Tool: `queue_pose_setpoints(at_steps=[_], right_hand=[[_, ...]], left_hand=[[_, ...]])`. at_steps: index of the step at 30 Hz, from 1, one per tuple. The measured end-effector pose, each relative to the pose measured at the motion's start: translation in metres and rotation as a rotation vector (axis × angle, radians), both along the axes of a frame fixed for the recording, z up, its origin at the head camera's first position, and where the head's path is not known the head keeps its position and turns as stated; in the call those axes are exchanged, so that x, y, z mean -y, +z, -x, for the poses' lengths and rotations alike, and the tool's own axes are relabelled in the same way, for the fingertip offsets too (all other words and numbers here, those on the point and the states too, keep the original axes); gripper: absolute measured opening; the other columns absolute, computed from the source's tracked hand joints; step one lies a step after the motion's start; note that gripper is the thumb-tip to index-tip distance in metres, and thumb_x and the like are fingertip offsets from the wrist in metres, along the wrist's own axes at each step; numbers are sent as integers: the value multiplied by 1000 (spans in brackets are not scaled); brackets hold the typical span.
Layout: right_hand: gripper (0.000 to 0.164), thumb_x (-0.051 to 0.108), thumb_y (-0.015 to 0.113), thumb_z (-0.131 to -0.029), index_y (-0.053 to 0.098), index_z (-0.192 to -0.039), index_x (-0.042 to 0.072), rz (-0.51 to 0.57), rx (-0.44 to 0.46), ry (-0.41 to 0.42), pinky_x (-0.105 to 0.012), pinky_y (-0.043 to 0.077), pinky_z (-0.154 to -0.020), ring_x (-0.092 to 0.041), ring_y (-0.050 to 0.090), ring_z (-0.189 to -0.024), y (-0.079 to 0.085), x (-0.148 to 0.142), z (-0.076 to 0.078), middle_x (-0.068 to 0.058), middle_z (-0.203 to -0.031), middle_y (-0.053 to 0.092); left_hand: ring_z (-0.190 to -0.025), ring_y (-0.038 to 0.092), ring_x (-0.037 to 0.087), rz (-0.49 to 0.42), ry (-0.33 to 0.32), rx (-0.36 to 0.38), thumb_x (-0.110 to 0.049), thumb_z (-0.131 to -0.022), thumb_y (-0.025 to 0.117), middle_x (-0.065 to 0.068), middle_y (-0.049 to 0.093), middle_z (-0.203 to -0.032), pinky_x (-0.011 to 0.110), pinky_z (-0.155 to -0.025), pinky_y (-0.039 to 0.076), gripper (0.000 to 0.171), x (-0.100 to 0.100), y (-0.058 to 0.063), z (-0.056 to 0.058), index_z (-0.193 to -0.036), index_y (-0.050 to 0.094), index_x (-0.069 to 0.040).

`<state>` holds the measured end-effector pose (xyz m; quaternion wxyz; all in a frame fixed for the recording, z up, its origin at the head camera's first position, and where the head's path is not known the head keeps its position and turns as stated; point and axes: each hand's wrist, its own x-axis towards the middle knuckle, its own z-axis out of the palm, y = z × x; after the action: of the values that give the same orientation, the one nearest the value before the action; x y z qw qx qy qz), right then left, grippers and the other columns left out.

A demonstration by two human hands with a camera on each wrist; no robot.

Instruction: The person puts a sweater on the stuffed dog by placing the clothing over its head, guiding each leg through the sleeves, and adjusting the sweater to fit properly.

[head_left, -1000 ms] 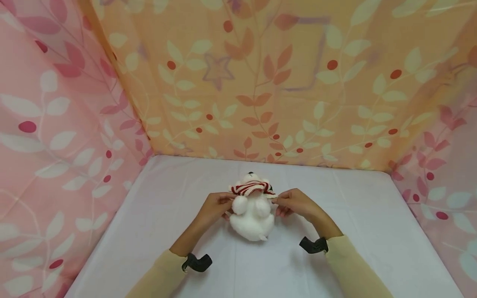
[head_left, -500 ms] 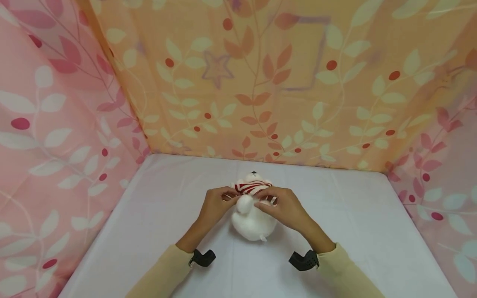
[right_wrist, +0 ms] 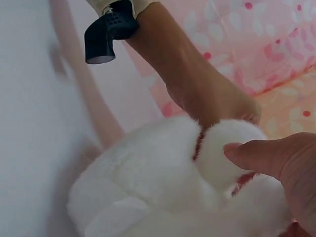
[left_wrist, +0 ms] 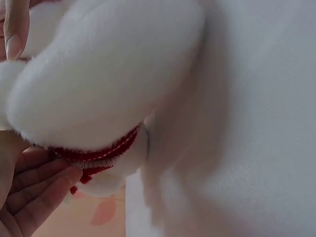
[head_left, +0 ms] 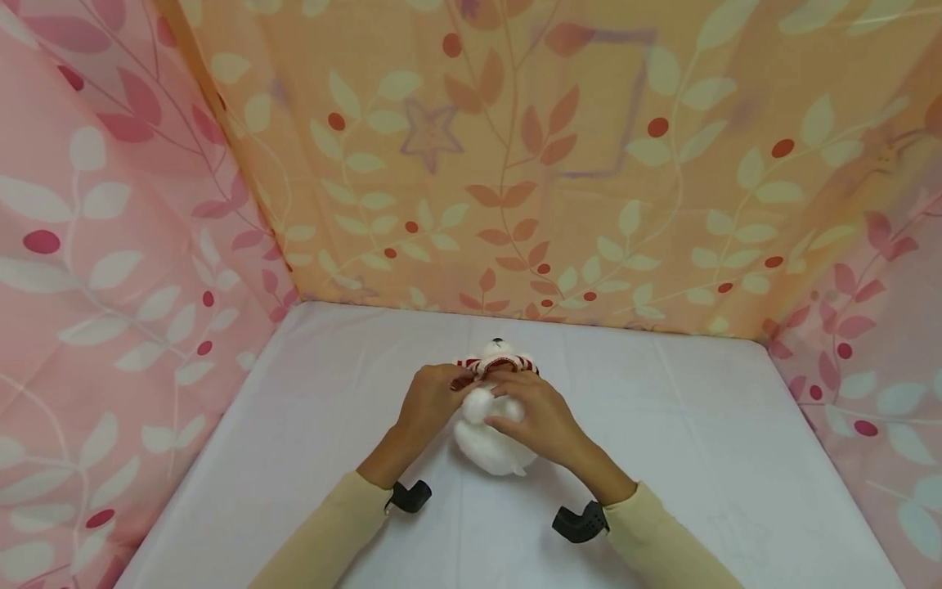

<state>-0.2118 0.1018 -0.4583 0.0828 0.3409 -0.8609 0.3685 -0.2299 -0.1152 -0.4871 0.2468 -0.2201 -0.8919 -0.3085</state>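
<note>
A white plush bear (head_left: 489,448) lies on the table, its dark nose toward the back wall and a small tail at the near end. Bunched round its upper body is a red-and-white striped knit sweater (head_left: 526,363), whose hem is raised in an arc. My left hand (head_left: 432,401) pinches the sweater's edge on the left; its fingers (left_wrist: 47,197) lie along the ribbed hem. On the other side, my right hand (head_left: 543,413) curls its fingers at the hem, with the thumb (right_wrist: 252,154) over a rounded plush limb. The right fingertips are partly hidden.
White cloth covers the table (head_left: 684,442). An orange patterned curtain (head_left: 508,164) stands along the back edge, and pink patterned curtains (head_left: 125,311) flank the sides. A black wrist-worn device (head_left: 580,522) juts inward from the right sleeve; the left sleeve bears another.
Both hands have moved inward from the bear's sides to the sweater's hem. The right hand now reaches over the bear's front, and the hem stands raised.
</note>
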Motion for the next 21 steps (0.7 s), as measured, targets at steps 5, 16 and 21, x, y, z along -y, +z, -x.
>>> queue_pose_setpoints(at_steps=[5,16,21], right_hand=[[39,31,89,-78,76,-111,14,-3,-71,-5,-47,48,-97,-20,61,-116,-4,5,-1,1,-123,71],[37,38,89,-76,78,-96,9,16,-191,-203,-46,50,-84,-22,66,-93,-7,24,-5,-2,-94,76],[33,37,88,-78,79,-94,8,9,-161,-254,-44,49,-79,-22,67,-88,-6,28,-4,-2,-91,76]], left_hand=[[-67,69,12,43,65,-18,-15,-85,84,2,74,-77,27,-61,55,9,-3,-3,3,-86,79,-7],[-79,67,10,-182,16,132,-8,-96,70,0,72,-92,25,-66,55,11,-1,-5,-5,-106,71,-9],[-80,59,9,-177,-26,32,-9,-99,66,-2,64,-99,24,-62,50,10,2,-5,-16,-108,70,-8]])
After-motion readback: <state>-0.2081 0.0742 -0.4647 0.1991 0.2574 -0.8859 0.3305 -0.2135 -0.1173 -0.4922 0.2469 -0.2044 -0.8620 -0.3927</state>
